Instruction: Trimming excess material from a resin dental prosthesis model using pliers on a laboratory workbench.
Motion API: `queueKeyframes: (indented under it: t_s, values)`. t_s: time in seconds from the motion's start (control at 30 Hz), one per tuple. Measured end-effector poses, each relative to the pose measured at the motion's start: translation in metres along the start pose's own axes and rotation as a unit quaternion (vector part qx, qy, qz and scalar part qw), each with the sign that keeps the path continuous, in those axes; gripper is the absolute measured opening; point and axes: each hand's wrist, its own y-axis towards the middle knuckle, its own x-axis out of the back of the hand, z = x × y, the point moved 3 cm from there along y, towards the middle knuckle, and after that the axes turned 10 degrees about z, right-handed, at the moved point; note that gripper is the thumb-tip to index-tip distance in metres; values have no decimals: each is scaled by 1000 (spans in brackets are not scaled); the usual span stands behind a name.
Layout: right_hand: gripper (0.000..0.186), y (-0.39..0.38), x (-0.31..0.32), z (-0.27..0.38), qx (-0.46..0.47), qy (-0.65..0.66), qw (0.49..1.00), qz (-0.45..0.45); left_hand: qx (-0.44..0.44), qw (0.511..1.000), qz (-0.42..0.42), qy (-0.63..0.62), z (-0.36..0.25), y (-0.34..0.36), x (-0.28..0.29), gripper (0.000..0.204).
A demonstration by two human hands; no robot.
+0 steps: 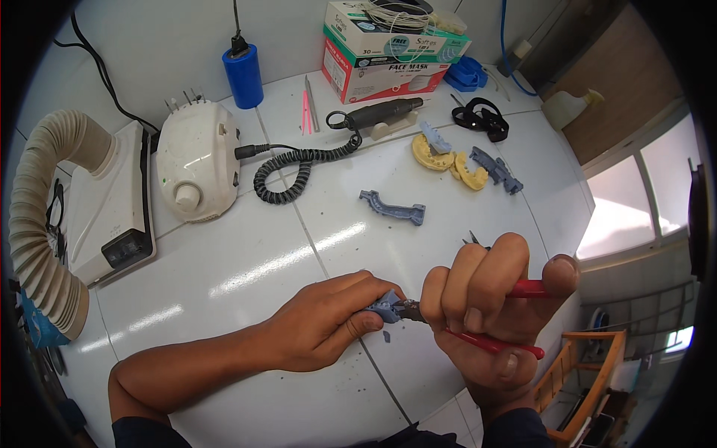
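Observation:
Low in the middle of the head view, my left hand [321, 321] pinches a small blue-grey moulded piece [386, 306] between thumb and fingers. From the right, my right hand [482, 291] grips a pair of red-handled pliers [493, 344], its fingers wrapped about the two spread handles. The dark jaws meet the blue-grey piece's right end; my hands hide how far they bite. A small blue-grey chip [386, 337] lies just below. Farther off on the white tiled worktop [246, 321] rests a curved blue-grey strip [393, 208], touched by neither hand.
Yellow dental casts [432, 155] and another blue-grey piece [496, 170] lie at the far right. A black handpiece [385, 112] is corded to a white control box [196, 160]. A ribbed hose [37, 216] curves at the left; mask boxes [381, 75] stand at the back.

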Motion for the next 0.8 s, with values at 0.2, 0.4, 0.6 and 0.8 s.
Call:
queueKeyframes:
  t_s: [0.2, 0.4, 0.6, 0.8]
  values:
    - [68, -1, 2, 3, -24, -6, 1000, -8, 8, 1000, -2, -14, 2, 0, 2, 29]
    - [70, 6, 11, 12, -19, -118, 984, -129, 62, 993, -57, -78, 2, -7, 5, 34]
    - [27, 7, 20, 9, -164, -553, 812, 89, 57, 970, -80, -224, 11, -9, 3, 42]
    - [33, 10, 19, -4, -188, -533, 818, 104, 34, 978, -97, -184, 11, -9, 3, 35]
